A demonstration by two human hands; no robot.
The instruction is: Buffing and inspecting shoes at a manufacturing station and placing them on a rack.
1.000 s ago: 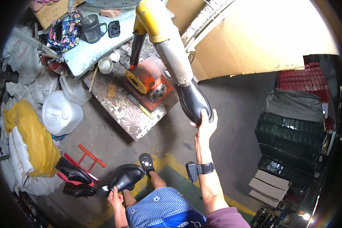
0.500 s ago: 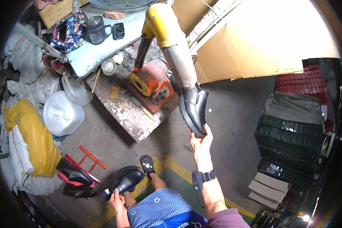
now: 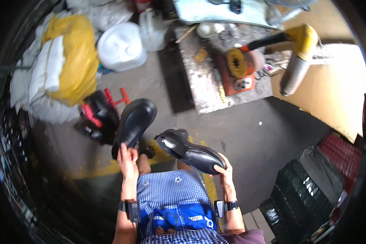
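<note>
My left hand (image 3: pixel 128 162) is closed on the heel end of a black leather shoe (image 3: pixel 136 120), whose toe points away from me. To its right, my right hand (image 3: pixel 225 174) grips the toe of another black leather shoe (image 3: pixel 190 154). This shoe lies slantwise in front of my apron, its heel end with the opening toward the first shoe. The two shoes are close but apart. Beyond my left hand, more black shoes (image 3: pixel 103 107) rest on a low red stool (image 3: pixel 123 96).
An orange machine with a yellow wheel (image 3: pixel 237 63) stands on a worn bench (image 3: pixel 205 91). Right of it hangs a yellow elbow pipe with a grey end (image 3: pixel 295 75). White and yellow sacks (image 3: pixel 75 61) and a white tub (image 3: pixel 122 46) are at left, stacked dark boxes (image 3: pixel 301 191) at right.
My right hand has drawn its shoe away from the grey pipe end, back toward my body, and turned it. The view has swung left. My left hand keeps its shoe.
</note>
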